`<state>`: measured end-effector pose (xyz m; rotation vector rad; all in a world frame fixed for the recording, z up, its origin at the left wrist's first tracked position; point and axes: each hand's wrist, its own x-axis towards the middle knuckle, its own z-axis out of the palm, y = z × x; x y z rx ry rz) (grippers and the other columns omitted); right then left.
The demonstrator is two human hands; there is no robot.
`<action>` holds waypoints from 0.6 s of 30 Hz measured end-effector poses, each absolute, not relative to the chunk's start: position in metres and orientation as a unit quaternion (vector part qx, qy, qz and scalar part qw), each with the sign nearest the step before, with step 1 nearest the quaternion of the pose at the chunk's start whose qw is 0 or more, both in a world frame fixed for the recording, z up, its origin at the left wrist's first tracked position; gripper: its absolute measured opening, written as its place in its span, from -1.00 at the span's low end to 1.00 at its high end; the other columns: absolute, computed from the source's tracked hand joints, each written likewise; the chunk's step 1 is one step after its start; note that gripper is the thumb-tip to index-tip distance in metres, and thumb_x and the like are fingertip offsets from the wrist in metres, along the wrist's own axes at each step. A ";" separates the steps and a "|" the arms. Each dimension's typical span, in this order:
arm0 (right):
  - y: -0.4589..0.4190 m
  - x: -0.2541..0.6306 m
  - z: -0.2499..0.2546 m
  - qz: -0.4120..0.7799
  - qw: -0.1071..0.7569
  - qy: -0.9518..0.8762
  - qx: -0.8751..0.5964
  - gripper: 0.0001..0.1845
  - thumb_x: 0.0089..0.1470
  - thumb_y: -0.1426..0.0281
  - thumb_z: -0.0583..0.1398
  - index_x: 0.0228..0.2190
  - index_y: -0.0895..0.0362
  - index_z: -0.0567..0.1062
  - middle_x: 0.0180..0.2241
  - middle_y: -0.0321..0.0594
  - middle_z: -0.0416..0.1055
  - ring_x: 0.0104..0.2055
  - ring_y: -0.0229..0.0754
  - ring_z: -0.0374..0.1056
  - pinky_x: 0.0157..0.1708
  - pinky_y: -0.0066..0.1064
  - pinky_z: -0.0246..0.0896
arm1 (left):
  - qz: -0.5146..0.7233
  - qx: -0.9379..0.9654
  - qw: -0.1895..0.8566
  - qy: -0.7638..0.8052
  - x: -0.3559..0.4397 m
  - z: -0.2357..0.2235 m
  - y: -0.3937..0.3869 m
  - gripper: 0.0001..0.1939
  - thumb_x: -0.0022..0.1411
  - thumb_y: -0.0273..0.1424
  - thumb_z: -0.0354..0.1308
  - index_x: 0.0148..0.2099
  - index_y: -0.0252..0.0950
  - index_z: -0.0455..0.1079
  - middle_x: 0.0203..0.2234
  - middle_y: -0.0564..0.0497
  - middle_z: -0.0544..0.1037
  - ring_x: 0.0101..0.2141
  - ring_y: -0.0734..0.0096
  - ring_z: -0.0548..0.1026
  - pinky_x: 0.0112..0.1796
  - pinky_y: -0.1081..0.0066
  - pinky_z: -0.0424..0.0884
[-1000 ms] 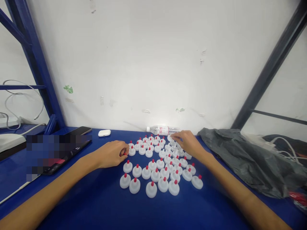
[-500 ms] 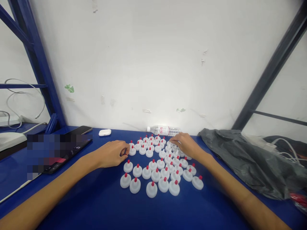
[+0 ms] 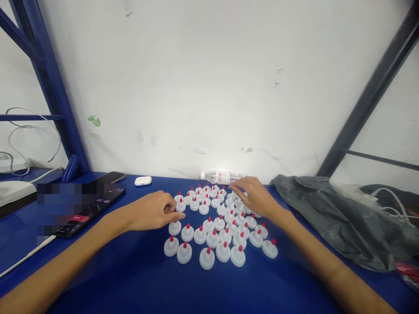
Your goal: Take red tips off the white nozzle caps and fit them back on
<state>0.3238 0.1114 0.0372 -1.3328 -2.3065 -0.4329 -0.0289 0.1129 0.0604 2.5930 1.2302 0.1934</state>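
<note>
Several white squat plastic nozzle caps [image 3: 207,259], many with small red tips, stand in a loose cluster on the blue tabletop [image 3: 140,270]. My left hand [image 3: 157,211] is at the cluster's left edge, fingers curled in and thumb stretched out above a white cap [image 3: 175,228]. Whatever its curled fingers hold, if anything, is hidden. At the back right of the cluster, my right hand [image 3: 253,196] has its fingers bent down over white caps [image 3: 231,203] that show no red tips. Its fingertips are close together; what is between them is too small to make out.
A clear plastic bottle [image 3: 222,177] lies against the wall behind the caps. A white earphone case [image 3: 143,180] and two phones, one lit [image 3: 94,211] with a white cable, are on the left. Grey crumpled plastic sheeting [image 3: 340,222] lies on the right, beside a metal frame post [image 3: 366,96].
A red piece showed at my left fingertips a second ago; it is out of sight now, and that thumb has stretched out rightward. My right hand has shifted only slightly over the caps.
</note>
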 end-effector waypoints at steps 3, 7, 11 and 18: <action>0.103 0.312 0.039 -0.170 0.234 -0.851 -0.439 -0.72 0.43 0.33 0.07 -0.15 0.10 0.57 -0.18 -0.13 0.61 -0.11 -0.03 0.46 0.05 -0.12 0.18 | 0.070 0.902 0.137 0.404 -0.027 0.056 0.110 -0.54 0.26 -0.14 0.14 -0.57 -0.21 0.08 -0.67 0.17 0.23 -0.58 0.46 0.14 -0.51 0.36 0.01; 0.088 0.293 0.045 -0.186 0.244 -0.859 -0.409 -0.74 0.43 0.36 0.06 -0.15 0.11 0.56 -0.19 -0.14 0.61 -0.13 -0.06 0.45 0.12 -0.07 0.15 | 0.098 0.908 0.119 0.389 -0.024 0.057 0.110 -0.60 0.33 -0.31 0.01 -0.57 -0.22 0.08 -0.66 0.16 0.21 -0.57 0.46 0.11 -0.48 0.33 0.00; 0.070 0.272 0.050 -0.187 0.270 -0.862 -0.385 -0.73 0.43 0.33 0.06 0.00 0.08 0.52 -0.11 -0.14 0.60 -0.07 -0.05 0.47 0.21 0.01 0.11 | 0.191 0.889 0.123 0.397 -0.018 0.065 0.105 -0.57 0.46 -0.18 -0.08 -0.45 -0.23 0.29 -0.62 0.15 0.33 -0.55 0.44 0.22 -0.47 0.36 0.06; 0.047 0.238 0.044 -0.132 0.292 -0.879 -0.352 -0.32 0.32 0.04 0.19 0.33 0.03 0.23 -0.03 -0.08 0.58 -0.05 0.01 0.51 0.28 0.14 0.10 | 0.334 0.881 0.128 0.308 0.006 0.049 0.087 -0.73 0.45 -0.20 0.03 -0.24 -0.20 0.43 -0.51 0.14 0.44 -0.52 0.44 0.29 -0.43 0.37 0.21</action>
